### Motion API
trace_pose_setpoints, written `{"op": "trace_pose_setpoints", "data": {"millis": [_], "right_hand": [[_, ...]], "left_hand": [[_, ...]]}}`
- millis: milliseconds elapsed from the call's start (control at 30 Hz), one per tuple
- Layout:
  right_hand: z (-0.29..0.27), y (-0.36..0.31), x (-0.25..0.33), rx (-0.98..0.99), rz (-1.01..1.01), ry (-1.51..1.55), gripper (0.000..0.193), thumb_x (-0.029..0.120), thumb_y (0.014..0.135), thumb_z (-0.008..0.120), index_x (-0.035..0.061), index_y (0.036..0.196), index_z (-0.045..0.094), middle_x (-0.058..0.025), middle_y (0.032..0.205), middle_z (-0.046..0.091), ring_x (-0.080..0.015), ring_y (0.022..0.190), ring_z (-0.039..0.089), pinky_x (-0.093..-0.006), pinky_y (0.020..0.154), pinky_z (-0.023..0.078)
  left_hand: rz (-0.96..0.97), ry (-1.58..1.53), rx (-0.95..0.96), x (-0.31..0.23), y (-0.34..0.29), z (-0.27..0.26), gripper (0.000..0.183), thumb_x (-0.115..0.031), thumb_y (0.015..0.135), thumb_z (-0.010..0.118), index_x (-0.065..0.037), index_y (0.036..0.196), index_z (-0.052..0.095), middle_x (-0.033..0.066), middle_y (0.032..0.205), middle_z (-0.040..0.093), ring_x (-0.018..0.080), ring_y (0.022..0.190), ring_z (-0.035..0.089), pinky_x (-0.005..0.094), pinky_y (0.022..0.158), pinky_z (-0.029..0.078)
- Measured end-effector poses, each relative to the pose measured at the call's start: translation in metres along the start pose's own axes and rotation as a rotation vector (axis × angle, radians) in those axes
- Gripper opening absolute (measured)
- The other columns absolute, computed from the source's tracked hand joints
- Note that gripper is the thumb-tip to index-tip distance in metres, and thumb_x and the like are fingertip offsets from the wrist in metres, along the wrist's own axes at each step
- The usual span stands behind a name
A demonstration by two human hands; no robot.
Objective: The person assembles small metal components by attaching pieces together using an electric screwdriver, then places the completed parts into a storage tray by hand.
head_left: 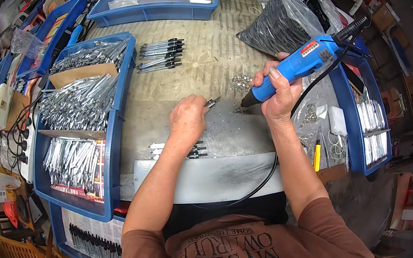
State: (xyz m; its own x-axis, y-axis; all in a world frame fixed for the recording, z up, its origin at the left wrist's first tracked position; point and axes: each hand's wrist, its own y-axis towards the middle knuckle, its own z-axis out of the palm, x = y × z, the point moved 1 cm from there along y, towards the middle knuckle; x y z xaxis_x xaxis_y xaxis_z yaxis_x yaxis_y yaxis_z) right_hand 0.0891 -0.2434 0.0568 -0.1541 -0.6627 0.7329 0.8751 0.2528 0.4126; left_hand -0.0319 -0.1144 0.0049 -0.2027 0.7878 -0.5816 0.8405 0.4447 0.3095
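Note:
In my right hand (281, 92) is a blue electric screwdriver (297, 65), its black nose pointing down and left toward the worktable (193, 36). The fingers and thumb wrap round its body. My left hand (187, 118) is closed on a slim metal rod piece (212, 103), whose dark end sticks out toward the screwdriver's tip; the two are a short gap apart. Most of the rod is hidden by the fingers. A pile of small metal screws (240, 83) lies just beyond the tip. Below the left wrist lie several black-ended rods (197, 151), partly covered by the forearm.
A blue divided tray (121, 106) full of metal rods stands at left. Another row of rods (160, 56) lies farther back. A blue bin (153, 13) is at the far edge, a dark plastic bag (273, 24) at back right. A yellow-handled screwdriver (317, 156) and black cable (271, 172) are near.

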Motion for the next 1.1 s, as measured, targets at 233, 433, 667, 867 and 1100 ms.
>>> {"op": "trace_pose_setpoints", "data": {"millis": [233, 433, 667, 867, 1100], "right_hand": [[-0.0022, 0.0001, 0.0011, -0.018, 0.01, -0.007, 0.042, 0.007, 0.069, 0.061, -0.0045, 0.105, 0.042, -0.0098, 0.073, 0.053, -0.0204, 0.053, 0.055, -0.032, 0.052, 0.046], [-0.0037, 0.0004, -0.0002, -0.001, 0.007, -0.087, 0.044, 0.012, 0.071, 0.059, -0.0016, 0.108, 0.039, -0.0098, 0.073, 0.051, -0.0193, 0.053, 0.053, -0.0347, 0.05, 0.048], [-0.0007, -0.0014, 0.0005, -0.011, 0.026, -0.036, 0.043, 0.007, 0.07, 0.061, -0.0039, 0.106, 0.041, -0.0092, 0.071, 0.052, -0.0182, 0.053, 0.055, -0.031, 0.052, 0.045], [-0.001, -0.0022, -0.0002, -0.01, 0.029, -0.022, 0.043, 0.007, 0.07, 0.06, -0.0033, 0.107, 0.041, -0.0089, 0.074, 0.052, -0.0176, 0.053, 0.055, -0.0308, 0.052, 0.045], [-0.0031, -0.0002, 0.0012, -0.018, 0.021, -0.001, 0.042, 0.007, 0.071, 0.06, -0.0032, 0.107, 0.041, -0.0088, 0.074, 0.052, -0.0168, 0.053, 0.054, -0.0292, 0.05, 0.045]], "left_hand": [[0.044, 0.05, 0.024, -0.0006, 0.0005, 0.0025, 0.011, -0.008, 0.067, 0.064, -0.003, 0.071, 0.055, 0.0102, 0.073, 0.056, 0.03, 0.076, 0.055, 0.0402, 0.066, 0.043], [-0.015, 0.045, 0.041, -0.0016, 0.0013, 0.002, 0.013, -0.009, 0.066, 0.066, -0.003, 0.069, 0.054, 0.0097, 0.073, 0.056, 0.029, 0.075, 0.055, 0.0393, 0.065, 0.043], [-0.064, 0.046, 0.052, -0.0058, 0.0039, 0.0006, 0.013, -0.009, 0.065, 0.067, -0.003, 0.069, 0.056, 0.0103, 0.073, 0.057, 0.0295, 0.074, 0.056, 0.0391, 0.064, 0.043], [-0.037, 0.064, 0.052, -0.0029, 0.0024, 0.0024, 0.013, -0.009, 0.065, 0.068, -0.004, 0.069, 0.057, 0.0104, 0.072, 0.058, 0.0296, 0.074, 0.057, 0.0388, 0.064, 0.043], [-0.058, 0.072, 0.056, -0.0083, 0.0041, 0.0005, 0.012, -0.009, 0.065, 0.068, -0.004, 0.07, 0.059, 0.0107, 0.074, 0.059, 0.0302, 0.074, 0.057, 0.0378, 0.063, 0.044]]}}
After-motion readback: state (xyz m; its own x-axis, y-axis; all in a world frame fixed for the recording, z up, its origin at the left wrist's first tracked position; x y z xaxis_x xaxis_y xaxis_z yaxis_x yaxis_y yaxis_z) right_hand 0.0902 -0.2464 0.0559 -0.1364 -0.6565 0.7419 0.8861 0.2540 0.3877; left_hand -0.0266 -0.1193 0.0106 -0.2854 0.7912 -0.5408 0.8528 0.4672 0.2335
